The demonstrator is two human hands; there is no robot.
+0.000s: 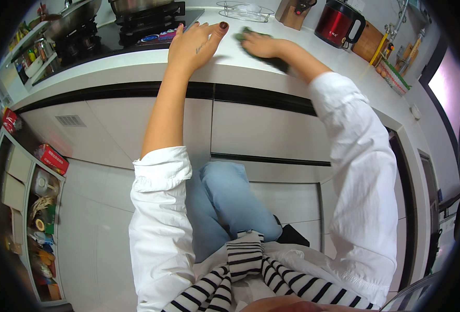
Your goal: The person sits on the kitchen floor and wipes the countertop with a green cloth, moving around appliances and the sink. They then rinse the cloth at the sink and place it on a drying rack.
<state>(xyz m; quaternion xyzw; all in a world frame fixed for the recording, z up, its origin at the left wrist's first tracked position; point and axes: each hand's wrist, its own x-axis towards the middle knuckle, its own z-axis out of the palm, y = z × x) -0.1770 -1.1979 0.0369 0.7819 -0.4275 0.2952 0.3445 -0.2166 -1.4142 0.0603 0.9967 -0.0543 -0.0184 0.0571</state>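
Note:
My right hand [258,43] lies on a dark green cloth [271,61], pressed flat on the white countertop [300,50]; hand and cloth are a little blurred. To its left, my left hand [194,45] is at the counter's front beside the black gas hob [109,45], fingers apart and holding nothing in view. Just left of its fingertips, a colourful patterned item [161,37] lies at the hob's edge; what it is, I cannot tell. Behind my right hand stands a round wire rack [245,11] with something clear in it.
At the back right stand a wooden knife block [292,15], a red electric kettle [337,23], a wooden cutting board [367,41] and a basket with eggs [394,78]. Metal pans [72,19] sit on the hob. Cabinet fronts [269,128] are below the counter; a stocked shelf unit [31,218] is at left.

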